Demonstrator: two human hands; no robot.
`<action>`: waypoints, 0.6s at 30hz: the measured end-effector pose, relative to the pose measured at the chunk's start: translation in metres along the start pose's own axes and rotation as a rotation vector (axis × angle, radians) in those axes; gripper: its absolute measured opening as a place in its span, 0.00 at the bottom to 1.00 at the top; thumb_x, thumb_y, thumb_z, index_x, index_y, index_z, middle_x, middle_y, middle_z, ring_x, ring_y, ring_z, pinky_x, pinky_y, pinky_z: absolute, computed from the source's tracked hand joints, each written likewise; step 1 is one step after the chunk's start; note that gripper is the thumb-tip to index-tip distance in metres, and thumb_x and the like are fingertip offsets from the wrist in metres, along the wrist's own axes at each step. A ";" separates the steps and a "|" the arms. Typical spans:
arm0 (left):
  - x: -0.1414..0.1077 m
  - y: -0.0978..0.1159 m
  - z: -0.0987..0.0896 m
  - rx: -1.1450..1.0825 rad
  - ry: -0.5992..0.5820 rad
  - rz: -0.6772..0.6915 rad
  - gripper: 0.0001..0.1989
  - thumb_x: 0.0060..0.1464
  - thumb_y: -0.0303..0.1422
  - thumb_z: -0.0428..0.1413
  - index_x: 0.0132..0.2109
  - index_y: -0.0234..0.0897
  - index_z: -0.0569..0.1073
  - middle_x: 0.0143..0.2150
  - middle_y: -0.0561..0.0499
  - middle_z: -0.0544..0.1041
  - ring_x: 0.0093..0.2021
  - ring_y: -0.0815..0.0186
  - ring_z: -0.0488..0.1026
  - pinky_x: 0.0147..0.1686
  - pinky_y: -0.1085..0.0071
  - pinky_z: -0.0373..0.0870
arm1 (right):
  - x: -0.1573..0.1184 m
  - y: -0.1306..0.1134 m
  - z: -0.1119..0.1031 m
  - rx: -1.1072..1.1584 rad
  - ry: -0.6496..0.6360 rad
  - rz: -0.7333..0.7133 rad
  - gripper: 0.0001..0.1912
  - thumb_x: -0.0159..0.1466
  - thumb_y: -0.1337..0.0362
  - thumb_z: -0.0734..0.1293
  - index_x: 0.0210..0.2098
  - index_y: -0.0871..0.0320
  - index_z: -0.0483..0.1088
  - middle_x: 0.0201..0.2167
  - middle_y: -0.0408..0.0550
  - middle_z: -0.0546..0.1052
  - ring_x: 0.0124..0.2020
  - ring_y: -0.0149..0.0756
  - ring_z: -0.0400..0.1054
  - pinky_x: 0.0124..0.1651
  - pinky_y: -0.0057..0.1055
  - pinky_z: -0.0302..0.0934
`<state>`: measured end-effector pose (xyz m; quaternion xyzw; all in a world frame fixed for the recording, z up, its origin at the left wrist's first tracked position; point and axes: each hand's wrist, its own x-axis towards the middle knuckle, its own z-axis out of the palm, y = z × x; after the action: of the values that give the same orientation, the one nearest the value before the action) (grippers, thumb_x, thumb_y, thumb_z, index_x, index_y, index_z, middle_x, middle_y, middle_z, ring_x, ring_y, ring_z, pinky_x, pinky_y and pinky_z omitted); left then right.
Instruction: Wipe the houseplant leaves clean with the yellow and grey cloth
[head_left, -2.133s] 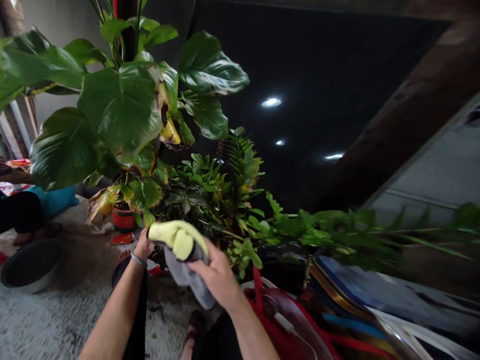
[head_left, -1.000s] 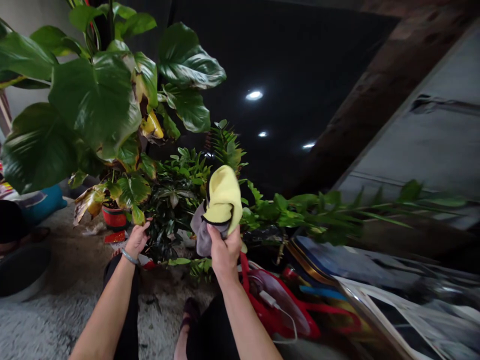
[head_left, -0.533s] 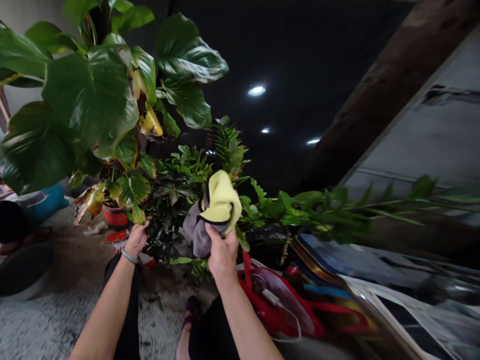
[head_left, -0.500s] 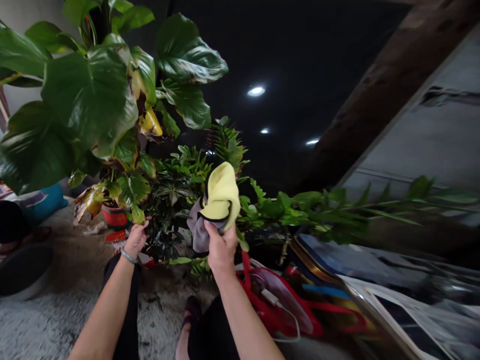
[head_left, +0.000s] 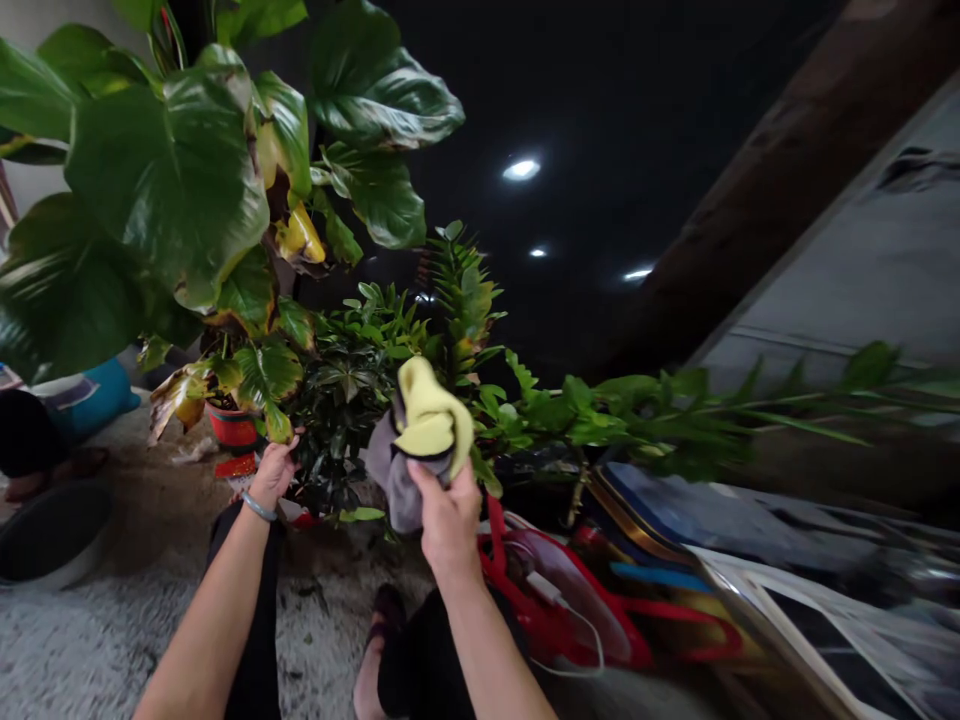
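Note:
My left hand (head_left: 275, 470), with a bangle at the wrist, pinches the tip of a green leaf (head_left: 268, 376) with a yellowing edge, low on the large potted plant. In my right hand (head_left: 450, 515) is a bunched cloth (head_left: 433, 420), yellow on one side and grey on the other, held up in front of the smaller plants. The thumb presses on its grey part. Between the two hands stands a dark-leaved plant (head_left: 341, 390). Above them spread big glossy leaves (head_left: 169, 180), some browned at the edges.
A red pot (head_left: 232, 428) sits under the large plant. At the left are a dark basin (head_left: 52, 535), a blue bag (head_left: 101, 400) and another person's foot. A red bag (head_left: 559, 600) with a white cable lies at the right, beside stacked frames (head_left: 810, 620). Long leafy stems reach right.
The cloth and my right hand have dropped slightly, and the cloth has changed its fold. My left hand keeps its pinch on the leaf. The view has shifted a little.

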<state>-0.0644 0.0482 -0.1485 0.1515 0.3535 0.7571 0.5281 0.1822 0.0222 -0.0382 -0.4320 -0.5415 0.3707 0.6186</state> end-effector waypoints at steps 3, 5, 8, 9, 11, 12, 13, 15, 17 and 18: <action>-0.001 -0.002 0.001 -0.016 0.002 -0.014 0.15 0.37 0.28 0.74 0.36 0.35 0.81 0.35 0.50 0.84 0.33 0.64 0.78 0.31 0.71 0.69 | 0.017 0.009 0.003 0.028 0.114 0.040 0.28 0.55 0.53 0.73 0.53 0.56 0.75 0.45 0.52 0.84 0.48 0.47 0.77 0.51 0.41 0.71; -0.001 -0.003 0.000 -0.029 0.010 -0.012 0.16 0.37 0.28 0.75 0.35 0.35 0.81 0.35 0.50 0.84 0.33 0.64 0.78 0.31 0.71 0.70 | 0.000 0.026 0.006 0.098 0.039 0.230 0.22 0.54 0.52 0.73 0.45 0.55 0.77 0.39 0.50 0.84 0.41 0.48 0.79 0.46 0.43 0.73; -0.001 -0.003 -0.002 -0.013 0.016 -0.009 0.17 0.37 0.30 0.75 0.38 0.35 0.81 0.36 0.50 0.84 0.36 0.62 0.80 0.33 0.70 0.71 | -0.039 0.045 0.006 0.217 -0.110 0.554 0.14 0.52 0.50 0.73 0.32 0.53 0.76 0.29 0.50 0.83 0.31 0.50 0.79 0.37 0.45 0.75; -0.001 -0.002 -0.002 -0.005 0.011 -0.005 0.18 0.37 0.30 0.75 0.39 0.35 0.81 0.37 0.49 0.85 0.37 0.61 0.80 0.34 0.70 0.72 | -0.049 0.044 0.006 0.246 -0.136 0.592 0.14 0.53 0.50 0.73 0.31 0.53 0.76 0.28 0.50 0.83 0.30 0.51 0.79 0.36 0.45 0.75; 0.000 -0.002 -0.003 -0.003 0.000 0.015 0.19 0.37 0.30 0.75 0.40 0.36 0.82 0.38 0.49 0.85 0.40 0.60 0.81 0.37 0.70 0.73 | -0.052 0.030 0.006 0.279 -0.135 0.531 0.15 0.53 0.50 0.74 0.35 0.53 0.77 0.32 0.50 0.84 0.33 0.49 0.80 0.38 0.44 0.75; 0.000 -0.001 -0.003 -0.007 -0.004 0.026 0.19 0.37 0.30 0.75 0.40 0.36 0.82 0.38 0.49 0.85 0.41 0.60 0.81 0.39 0.70 0.73 | -0.046 0.018 0.008 0.283 -0.114 0.453 0.17 0.54 0.51 0.75 0.39 0.54 0.78 0.35 0.50 0.85 0.37 0.48 0.80 0.42 0.43 0.75; 0.000 -0.001 -0.003 -0.009 -0.004 0.033 0.19 0.38 0.29 0.74 0.40 0.36 0.82 0.38 0.49 0.85 0.41 0.60 0.81 0.39 0.70 0.74 | -0.037 0.006 0.010 0.282 -0.081 0.364 0.20 0.54 0.52 0.75 0.43 0.54 0.78 0.39 0.49 0.85 0.41 0.47 0.80 0.46 0.42 0.74; 0.000 0.000 -0.003 -0.002 0.001 0.027 0.18 0.38 0.30 0.74 0.39 0.36 0.82 0.37 0.49 0.85 0.39 0.61 0.80 0.37 0.70 0.73 | -0.014 -0.017 0.016 0.278 -0.004 0.207 0.27 0.53 0.55 0.77 0.50 0.55 0.77 0.45 0.50 0.84 0.48 0.46 0.78 0.53 0.42 0.71; 0.000 0.000 -0.002 0.008 0.007 0.012 0.16 0.38 0.30 0.73 0.38 0.35 0.82 0.37 0.48 0.85 0.37 0.61 0.80 0.35 0.70 0.73 | 0.000 -0.028 0.024 0.276 0.013 0.132 0.31 0.51 0.55 0.77 0.53 0.55 0.76 0.47 0.50 0.84 0.51 0.45 0.76 0.57 0.42 0.69; 0.000 -0.001 -0.001 0.004 0.011 0.016 0.16 0.38 0.29 0.73 0.37 0.35 0.83 0.36 0.48 0.84 0.37 0.61 0.80 0.36 0.70 0.73 | 0.001 -0.029 0.027 0.265 -0.014 0.145 0.30 0.50 0.55 0.77 0.52 0.55 0.76 0.46 0.50 0.84 0.50 0.46 0.76 0.56 0.41 0.69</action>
<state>-0.0645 0.0476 -0.1496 0.1511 0.3566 0.7616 0.5196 0.1550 0.0169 -0.0097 -0.3819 -0.4594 0.4855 0.6383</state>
